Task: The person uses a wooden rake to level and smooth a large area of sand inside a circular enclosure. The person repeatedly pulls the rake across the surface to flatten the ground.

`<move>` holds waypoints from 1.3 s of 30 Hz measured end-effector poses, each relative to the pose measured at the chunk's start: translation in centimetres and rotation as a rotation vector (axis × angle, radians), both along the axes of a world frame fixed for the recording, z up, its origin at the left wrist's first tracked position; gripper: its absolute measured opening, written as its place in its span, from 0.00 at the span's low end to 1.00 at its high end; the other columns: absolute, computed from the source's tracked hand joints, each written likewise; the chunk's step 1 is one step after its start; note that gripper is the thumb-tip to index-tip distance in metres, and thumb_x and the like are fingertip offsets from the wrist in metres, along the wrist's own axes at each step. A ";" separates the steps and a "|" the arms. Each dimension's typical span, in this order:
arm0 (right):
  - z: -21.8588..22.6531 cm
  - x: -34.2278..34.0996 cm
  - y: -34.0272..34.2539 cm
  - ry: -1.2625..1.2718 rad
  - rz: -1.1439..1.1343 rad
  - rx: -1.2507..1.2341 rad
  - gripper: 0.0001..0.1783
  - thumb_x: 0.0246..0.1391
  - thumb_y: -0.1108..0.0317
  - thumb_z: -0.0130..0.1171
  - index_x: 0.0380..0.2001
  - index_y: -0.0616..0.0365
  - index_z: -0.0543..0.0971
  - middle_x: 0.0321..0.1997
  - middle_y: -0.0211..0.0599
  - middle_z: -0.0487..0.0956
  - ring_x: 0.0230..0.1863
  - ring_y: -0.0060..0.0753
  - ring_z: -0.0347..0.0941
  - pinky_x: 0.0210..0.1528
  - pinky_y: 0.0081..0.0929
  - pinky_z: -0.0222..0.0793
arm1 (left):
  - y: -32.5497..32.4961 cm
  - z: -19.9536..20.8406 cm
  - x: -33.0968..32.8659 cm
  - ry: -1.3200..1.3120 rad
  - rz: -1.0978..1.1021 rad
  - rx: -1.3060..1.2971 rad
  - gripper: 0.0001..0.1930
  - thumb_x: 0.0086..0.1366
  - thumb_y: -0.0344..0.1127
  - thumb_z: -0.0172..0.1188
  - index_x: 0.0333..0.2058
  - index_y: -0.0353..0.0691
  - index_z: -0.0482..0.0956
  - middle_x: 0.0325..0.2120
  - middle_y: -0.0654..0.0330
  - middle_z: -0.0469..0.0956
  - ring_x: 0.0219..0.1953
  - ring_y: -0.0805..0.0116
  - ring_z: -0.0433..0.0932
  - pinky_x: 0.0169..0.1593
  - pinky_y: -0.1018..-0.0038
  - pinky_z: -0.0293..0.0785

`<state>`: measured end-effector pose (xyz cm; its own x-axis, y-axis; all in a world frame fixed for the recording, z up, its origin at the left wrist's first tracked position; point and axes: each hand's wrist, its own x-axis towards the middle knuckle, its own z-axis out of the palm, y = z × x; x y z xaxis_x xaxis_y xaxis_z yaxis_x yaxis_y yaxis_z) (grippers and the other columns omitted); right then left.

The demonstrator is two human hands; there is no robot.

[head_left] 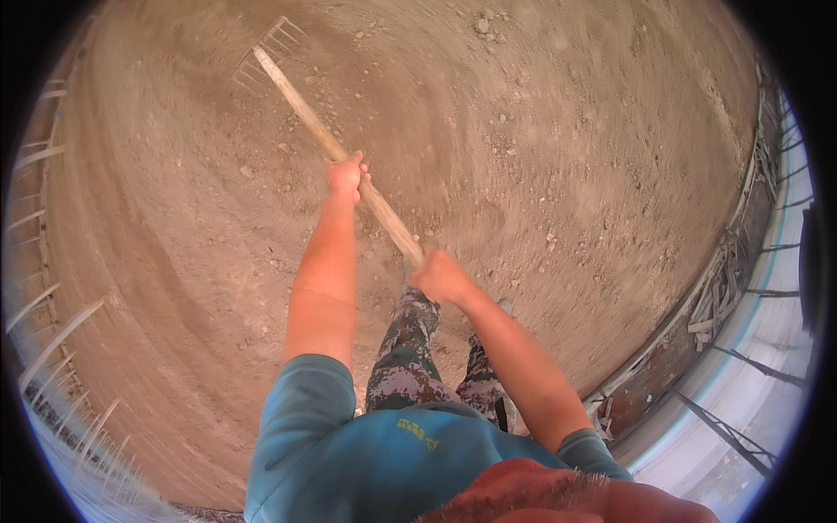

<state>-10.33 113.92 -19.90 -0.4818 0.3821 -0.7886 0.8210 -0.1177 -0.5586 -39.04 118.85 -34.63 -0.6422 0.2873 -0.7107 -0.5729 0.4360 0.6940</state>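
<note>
While both hands are holding the rake (349,170), its metal teeth (266,54) are sitting far out on the dirt (567,174), up and to the left. The left hand (346,175) is gripping the wooden stick high up, with fingers wrapped tight around it. The right hand (438,277) is gripping the near end, and its fingers are closed on the stick too. The legs (410,349) are standing right under that end.

Small stones (488,26) are lying all over the ground. I think the teeth could be catching on one and jerking the stick. Then the near end could be poking the belly or legs. The arms are reaching a long way, so the body could be tipping forward. Sweaty palms could be letting the stick slide. A fence (732,261) is curving along the right side, well apart from the rake.
</note>
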 end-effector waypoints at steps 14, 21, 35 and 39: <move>-0.1 -0.1 -8.2 -0.072 -0.060 -0.189 0.26 0.62 0.61 0.65 0.58 0.66 0.76 0.38 0.61 0.87 0.36 0.59 0.87 0.43 0.49 0.82 | -8.9 -5.1 2.6 0.164 -0.191 -0.202 0.31 0.59 0.19 0.72 0.58 0.26 0.66 0.29 0.50 0.80 0.23 0.60 0.82 0.24 0.61 0.77; 3.3 24.6 -21.1 -0.183 -0.092 -0.103 0.29 0.59 0.57 0.66 0.60 0.59 0.78 0.48 0.70 0.85 0.54 0.75 0.83 0.58 0.59 0.79 | -17.2 -7.2 20.1 0.057 -0.260 -0.326 0.41 0.62 0.27 0.74 0.68 0.28 0.60 0.39 0.43 0.84 0.26 0.55 0.86 0.30 0.60 0.83; 10.2 73.2 -40.4 -0.544 0.073 -0.137 0.31 0.50 0.54 0.72 0.57 0.53 0.85 0.47 0.60 0.89 0.53 0.65 0.86 0.56 0.53 0.82 | -41.0 -3.1 70.3 -0.271 -0.180 -0.353 0.32 0.66 0.33 0.77 0.56 0.24 0.66 0.35 0.50 0.83 0.25 0.61 0.83 0.27 0.63 0.79; 16.7 79.2 -47.2 -0.819 0.076 -0.019 0.25 0.49 0.54 0.71 0.49 0.54 0.88 0.46 0.57 0.90 0.53 0.61 0.87 0.57 0.52 0.83 | -48.1 1.4 78.9 -0.589 -0.163 -0.394 0.26 0.66 0.33 0.76 0.54 0.26 0.72 0.34 0.48 0.82 0.30 0.58 0.86 0.30 0.54 0.77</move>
<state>68.85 66.72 -3.23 0.2252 0.3546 -0.9075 0.9737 -0.0484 0.2227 39.86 70.80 -33.27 -0.0918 -0.0020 -0.9958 -0.7099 0.7013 0.0641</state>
